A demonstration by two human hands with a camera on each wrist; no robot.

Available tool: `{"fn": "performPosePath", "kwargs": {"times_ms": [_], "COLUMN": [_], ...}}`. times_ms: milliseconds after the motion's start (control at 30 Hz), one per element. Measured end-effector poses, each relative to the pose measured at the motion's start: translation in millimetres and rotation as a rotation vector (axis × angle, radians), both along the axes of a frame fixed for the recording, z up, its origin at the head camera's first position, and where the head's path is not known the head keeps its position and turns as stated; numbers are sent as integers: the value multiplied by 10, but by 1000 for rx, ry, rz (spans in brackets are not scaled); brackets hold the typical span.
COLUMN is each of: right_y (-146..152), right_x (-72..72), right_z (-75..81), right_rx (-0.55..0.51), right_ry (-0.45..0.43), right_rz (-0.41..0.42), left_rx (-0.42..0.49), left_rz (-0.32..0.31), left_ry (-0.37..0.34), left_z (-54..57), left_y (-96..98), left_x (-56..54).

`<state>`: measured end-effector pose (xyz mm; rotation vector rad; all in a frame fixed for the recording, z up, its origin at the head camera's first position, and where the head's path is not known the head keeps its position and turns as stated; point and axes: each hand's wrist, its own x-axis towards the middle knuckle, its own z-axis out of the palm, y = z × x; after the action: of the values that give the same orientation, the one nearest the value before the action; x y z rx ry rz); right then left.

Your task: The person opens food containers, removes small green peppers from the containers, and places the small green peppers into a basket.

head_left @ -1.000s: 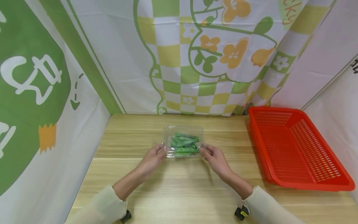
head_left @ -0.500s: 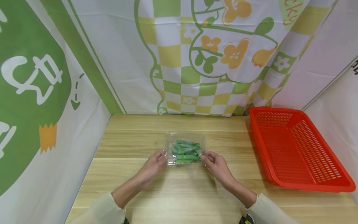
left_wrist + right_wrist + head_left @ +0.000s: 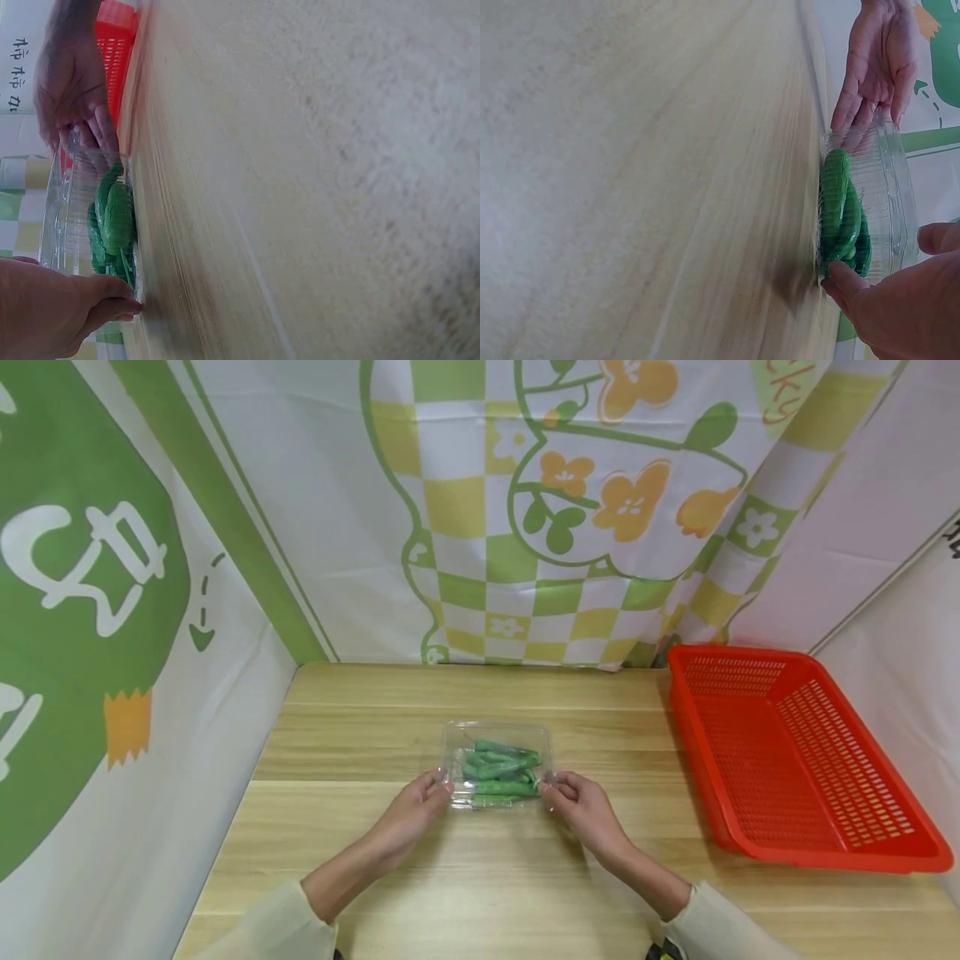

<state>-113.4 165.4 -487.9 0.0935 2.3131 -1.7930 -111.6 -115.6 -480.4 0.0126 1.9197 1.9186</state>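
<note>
A clear plastic box (image 3: 459, 741) with its lid down stands in front of me at the middle of the table. Inside lie several long green peppers (image 3: 504, 768), seen through the plastic. My left hand (image 3: 411, 814) grips the box's left near corner, thumb on top. At the right near corner my right hand (image 3: 588, 814) pinches the rim the same way. In the left wrist view the peppers (image 3: 118, 217) lie along the box's bottom, close to the tabletop. The right wrist view shows fingers of my left hand (image 3: 881, 67) partly under the box (image 3: 892, 202). Whether it touches the table is unclear.
A red slotted plastic basket (image 3: 810, 768) sits at the table's right side. The wooden table (image 3: 360, 710) ends at a patterned curtain (image 3: 525, 527) behind and a white and green wall cloth (image 3: 217, 710) on the left.
Both hands have drawn the box towards me, mostly in the first half second and slightly since. Their grip on it looks the same. The basket has stayed in place.
</note>
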Motion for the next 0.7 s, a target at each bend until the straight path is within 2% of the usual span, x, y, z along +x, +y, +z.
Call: {"fn": "performPosePath", "kwargs": {"times_ms": [167,367,700], "right_y": [12,28,82], "right_x": [12,1,-28], "right_z": [-4,12,35], "right_rx": [-21,-18,6], "right_ry": [3,-17,-40], "right_rz": [0,-10,-22], "left_rx": [-3,15,115], "left_rz": [-2,-14,1], "left_ry": [-1,-45,-66], "left_z": [-2,-4,-8], "left_y": [-8,-35,-85], "left_x": [6,-29,-47]}}
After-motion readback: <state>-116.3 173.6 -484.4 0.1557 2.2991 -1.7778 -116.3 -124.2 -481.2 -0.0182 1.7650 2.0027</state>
